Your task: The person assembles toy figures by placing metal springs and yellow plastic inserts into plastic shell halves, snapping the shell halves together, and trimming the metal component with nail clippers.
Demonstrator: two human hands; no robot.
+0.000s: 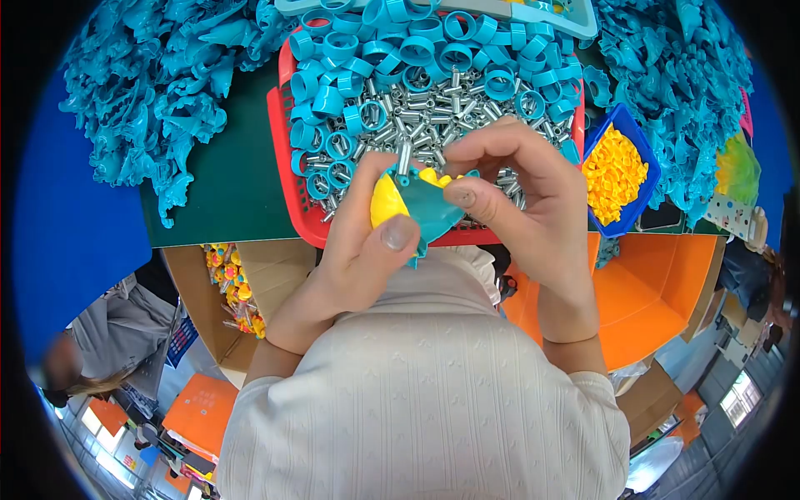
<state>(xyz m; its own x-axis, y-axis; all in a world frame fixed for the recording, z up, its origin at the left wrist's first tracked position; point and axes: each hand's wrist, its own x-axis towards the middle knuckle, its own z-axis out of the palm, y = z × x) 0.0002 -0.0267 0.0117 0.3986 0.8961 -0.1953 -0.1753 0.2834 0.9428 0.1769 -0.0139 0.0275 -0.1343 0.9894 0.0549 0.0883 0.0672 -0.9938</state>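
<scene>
In front of my chest, my left hand [358, 242] grips a teal and yellow plastic piece [429, 208], its thumb on the yellow side. A metal spring or cylinder [404, 158] stands at the piece's upper left edge. My right hand [525, 200] pinches small yellow parts [437, 177] at the top edge of the piece between thumb and index finger. Both hands are over the near side of a red basket [312, 227], which holds teal rings [329, 102] and many small metal cylinders [417, 112].
Teal plastic pieces lie heaped at the left [150, 100] and right [667, 92]. A blue tray [652, 171] holds small yellow parts. Below the table edge are a cardboard box [196, 292] and an orange bin [650, 283]. Another person [125, 325] is at the far left.
</scene>
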